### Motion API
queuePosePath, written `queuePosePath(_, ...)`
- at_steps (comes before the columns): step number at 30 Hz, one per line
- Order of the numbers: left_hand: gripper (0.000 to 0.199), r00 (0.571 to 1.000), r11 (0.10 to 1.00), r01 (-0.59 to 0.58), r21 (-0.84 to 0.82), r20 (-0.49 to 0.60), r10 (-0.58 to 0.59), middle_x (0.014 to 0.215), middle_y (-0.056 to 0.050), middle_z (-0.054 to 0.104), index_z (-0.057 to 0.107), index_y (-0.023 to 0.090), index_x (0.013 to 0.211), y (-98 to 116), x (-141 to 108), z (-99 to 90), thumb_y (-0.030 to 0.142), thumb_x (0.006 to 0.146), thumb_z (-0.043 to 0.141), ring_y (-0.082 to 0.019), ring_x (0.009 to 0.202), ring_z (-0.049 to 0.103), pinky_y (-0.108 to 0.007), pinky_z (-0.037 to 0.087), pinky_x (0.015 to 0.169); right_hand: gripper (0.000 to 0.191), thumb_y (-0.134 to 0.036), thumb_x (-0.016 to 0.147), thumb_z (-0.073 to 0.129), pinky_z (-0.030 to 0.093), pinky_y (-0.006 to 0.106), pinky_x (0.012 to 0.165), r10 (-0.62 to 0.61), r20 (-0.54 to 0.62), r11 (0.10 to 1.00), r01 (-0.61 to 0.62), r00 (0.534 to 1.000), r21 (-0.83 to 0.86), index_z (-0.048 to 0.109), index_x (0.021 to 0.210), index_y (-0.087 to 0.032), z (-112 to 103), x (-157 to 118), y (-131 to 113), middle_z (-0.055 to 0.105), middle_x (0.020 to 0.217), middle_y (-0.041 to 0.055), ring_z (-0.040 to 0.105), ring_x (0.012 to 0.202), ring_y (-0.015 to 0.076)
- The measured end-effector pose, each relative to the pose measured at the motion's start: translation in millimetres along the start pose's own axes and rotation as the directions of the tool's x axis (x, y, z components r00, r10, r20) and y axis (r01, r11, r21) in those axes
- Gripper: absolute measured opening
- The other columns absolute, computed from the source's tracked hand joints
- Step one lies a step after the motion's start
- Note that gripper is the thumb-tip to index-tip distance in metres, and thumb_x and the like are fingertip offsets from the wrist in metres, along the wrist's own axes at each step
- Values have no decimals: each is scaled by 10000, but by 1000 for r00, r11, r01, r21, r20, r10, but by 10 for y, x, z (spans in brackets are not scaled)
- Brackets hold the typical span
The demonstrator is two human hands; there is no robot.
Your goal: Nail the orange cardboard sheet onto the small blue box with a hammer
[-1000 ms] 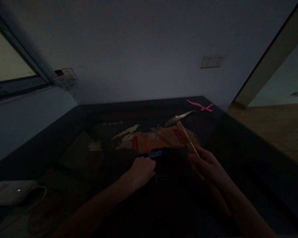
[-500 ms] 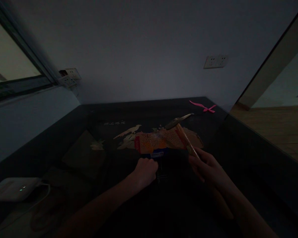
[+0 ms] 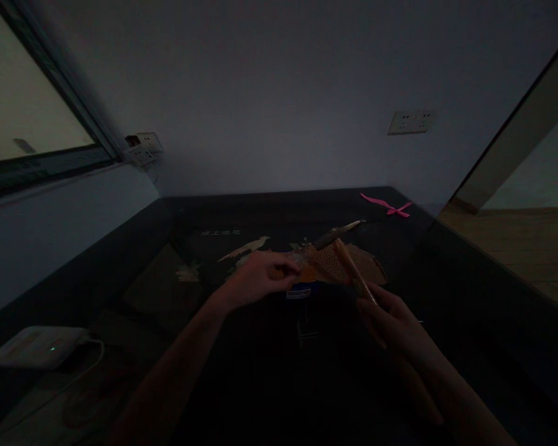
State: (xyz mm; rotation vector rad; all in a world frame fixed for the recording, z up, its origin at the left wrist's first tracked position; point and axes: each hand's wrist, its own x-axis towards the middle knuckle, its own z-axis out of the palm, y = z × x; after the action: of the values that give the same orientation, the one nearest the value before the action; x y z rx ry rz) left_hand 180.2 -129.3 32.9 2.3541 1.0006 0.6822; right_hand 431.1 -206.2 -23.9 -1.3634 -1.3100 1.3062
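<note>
My right hand (image 3: 395,319) is wrapped around the wooden handle of a hammer (image 3: 356,269). The hammer's dark head, with a long pointed end, lies over the far edge of an orange dotted packet (image 3: 325,263). Blue with a white label shows along the packet's near side. Over the packet's left end is my left hand (image 3: 260,275), its fingers curled and thumb and forefinger close together. What they pinch, if anything, is too dark to make out. Both rest above a glossy black table (image 3: 260,371).
A pink ribbon (image 3: 390,209) lies at the table's far right. At the left is a white device (image 3: 39,348) with a small light and a cable. Behind the table stands a wall with a socket plate (image 3: 410,122). A bird picture (image 3: 244,248) decorates the tabletop.
My left hand has moved forward from the near side of the packet onto its left end, and its fist has loosened into a pinch. My right hand still holds the hammer, barely moved.
</note>
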Motion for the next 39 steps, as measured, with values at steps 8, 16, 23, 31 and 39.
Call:
queuePosePath(8, 141, 848, 970, 127, -208, -484, -215, 818, -49, 687, 641, 145, 783, -583, 321, 322, 271, 754, 586, -167, 775, 640, -277, 509, 716, 460, -419, 831, 507, 249, 168, 308, 0, 36, 1000, 0, 999, -9, 459, 1214, -168, 11, 11, 33, 405, 486, -92, 323, 316, 54)
queuePosePath(16, 102, 887, 969, 122, -216, -415, -205, 786, -27, 671, 633, 148, 799, -685, 306, 420, 226, 749, 591, -144, 738, 636, -265, 511, 712, 479, -404, 828, 508, 252, 162, 310, 5, 51, 1000, -4, 999, -7, 453, 1244, -173, 28, -21, 15, 397, 472, -95, 327, 322, 50)
queuePosePath(23, 96, 899, 980, 118, -160, -402, -174, 800, -21, 677, 628, 155, 811, -726, 292, 468, 221, 755, 588, -147, 760, 633, -272, 509, 731, 455, -399, 845, 489, 224, 158, 322, -9, 49, 1000, 10, 999, -23, 447, 1232, -163, 48, -23, 17, 363, 459, -108, 298, 321, 46)
queuePosePath(31, 89, 892, 985, 157, -68, -418, -171, 821, -16, 682, 625, 170, 829, -651, 257, 476, 214, 767, 579, -152, 782, 631, -280, 495, 747, 450, -393, 845, 488, 244, 174, 330, -38, 59, 998, 41, 998, -39, 451, 1229, -159, 84, -10, 16, 383, 514, -94, 317, 340, 48)
queuePosePath(39, 96, 894, 984, 175, -16, -415, -166, 849, -13, 677, 628, 177, 845, -651, 235, 482, 207, 774, 571, -153, 820, 625, -284, 482, 779, 395, -398, 823, 508, 316, 195, 356, -41, 24, 989, 44, 999, -141, 516, 1150, -176, 205, 12, -116, 452, 560, -62, 400, 394, 83)
